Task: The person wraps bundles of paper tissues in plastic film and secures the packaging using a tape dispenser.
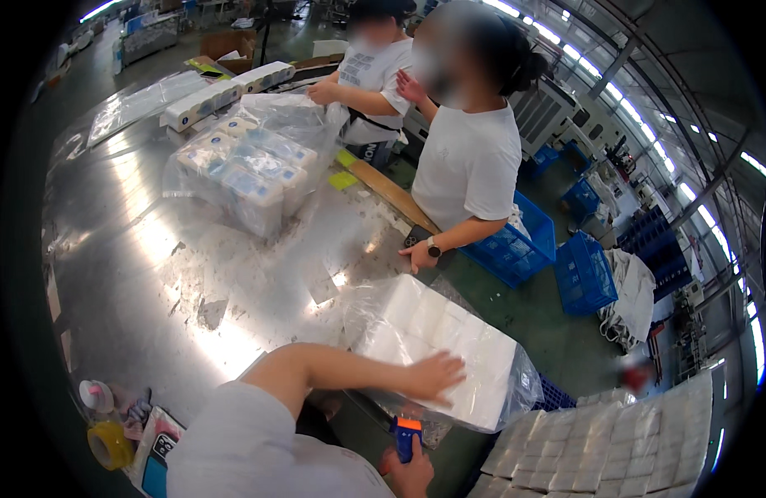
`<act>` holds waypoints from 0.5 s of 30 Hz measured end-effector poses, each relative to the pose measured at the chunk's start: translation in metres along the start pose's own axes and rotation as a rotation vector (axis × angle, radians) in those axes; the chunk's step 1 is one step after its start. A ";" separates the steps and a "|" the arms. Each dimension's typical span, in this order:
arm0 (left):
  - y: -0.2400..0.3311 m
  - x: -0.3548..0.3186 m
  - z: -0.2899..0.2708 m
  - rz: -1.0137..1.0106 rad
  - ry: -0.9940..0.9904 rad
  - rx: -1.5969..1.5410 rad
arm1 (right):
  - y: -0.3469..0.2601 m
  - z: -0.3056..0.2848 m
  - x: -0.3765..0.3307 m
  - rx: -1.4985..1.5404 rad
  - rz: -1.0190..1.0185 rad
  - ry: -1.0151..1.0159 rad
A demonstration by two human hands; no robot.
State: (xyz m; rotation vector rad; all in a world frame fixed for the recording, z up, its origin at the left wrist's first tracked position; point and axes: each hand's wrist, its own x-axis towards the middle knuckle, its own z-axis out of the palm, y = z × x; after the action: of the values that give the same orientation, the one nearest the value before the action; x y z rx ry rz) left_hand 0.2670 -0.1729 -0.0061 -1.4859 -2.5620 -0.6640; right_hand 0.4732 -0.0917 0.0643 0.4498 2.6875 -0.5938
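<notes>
Work seems at a steadying step: our left hand [433, 378] spreads over the bagged white bundle [449, 328]; our right hand [412, 476], clasping a blue-orange tool [406, 440], likely needs careful aim next.

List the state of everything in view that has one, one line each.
Near bag: filled with white packs
Left hand: open, fingers spread, over the near bag
Right hand: closed around the blue tool
Far bag: filled
Nearest blue crate: open-topped
Table: scuffed
Pile at right: stacked in rows
</notes>
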 end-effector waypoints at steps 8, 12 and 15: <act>0.020 -0.038 0.017 0.117 0.047 0.212 | 0.053 0.002 0.082 0.223 -0.141 -0.052; 0.022 -0.038 0.013 0.117 0.028 0.195 | 0.115 0.042 0.099 -0.050 -0.009 -0.443; 0.011 -0.030 0.027 0.117 0.128 0.266 | 0.168 0.088 0.044 -0.180 -0.226 -0.194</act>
State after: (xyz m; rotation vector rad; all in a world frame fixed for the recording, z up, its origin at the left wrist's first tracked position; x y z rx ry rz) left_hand 0.2951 -0.1814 -0.0361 -1.4412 -2.3387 -0.3727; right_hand 0.5208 0.0229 -0.0852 0.0378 2.5906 -0.4251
